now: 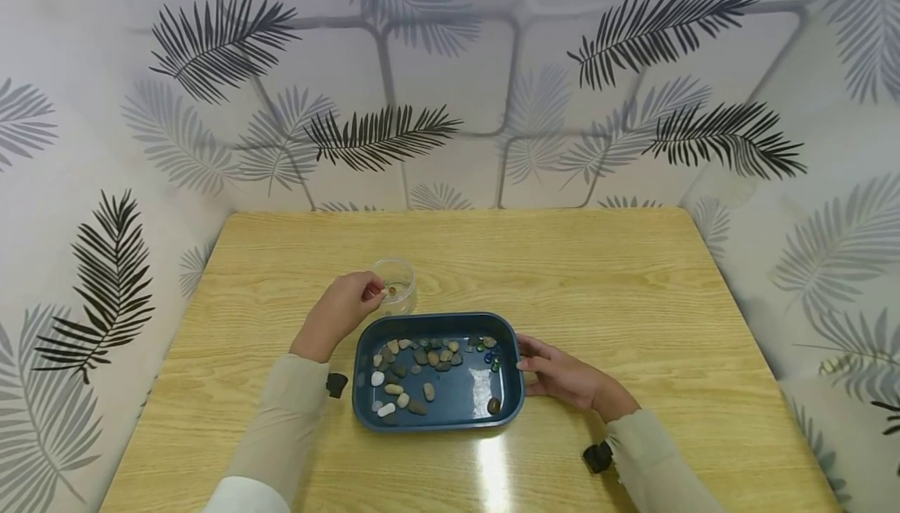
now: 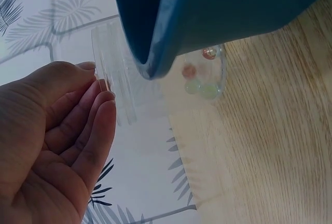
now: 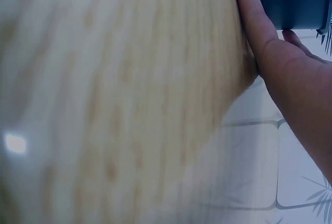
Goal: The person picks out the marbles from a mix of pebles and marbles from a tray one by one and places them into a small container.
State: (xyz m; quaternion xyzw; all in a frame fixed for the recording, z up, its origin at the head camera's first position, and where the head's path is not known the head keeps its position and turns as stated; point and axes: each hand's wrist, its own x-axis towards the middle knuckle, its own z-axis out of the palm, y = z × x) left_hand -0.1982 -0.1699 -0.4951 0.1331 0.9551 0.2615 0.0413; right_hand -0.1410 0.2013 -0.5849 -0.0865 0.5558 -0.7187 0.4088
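A dark blue tray [image 1: 439,425] sits on the table, holding pebbles [image 1: 429,392] and a few blue and green glass marbles [image 1: 490,358]. Just behind its left back corner stands a clear glass jar [image 1: 406,302]. Several orange and green marbles [image 2: 208,89] show through the jar's wall in the left wrist view. My left hand [image 1: 344,306] pinches the jar's near left rim with thumb and fingertips; whether a small piece lies between them is unclear. My right hand [image 1: 558,375] rests against the tray's right wall, fingers fairly straight, partly hidden by the tray [image 3: 290,1] in the right wrist view.
A wood-grain table [image 1: 598,279] carries everything, with a leaf-patterned backdrop [image 1: 450,91] rising behind it and at both sides. Small black devices [image 1: 598,457] are worn at both wrists. Light glares off the tray's floor and the table's front.
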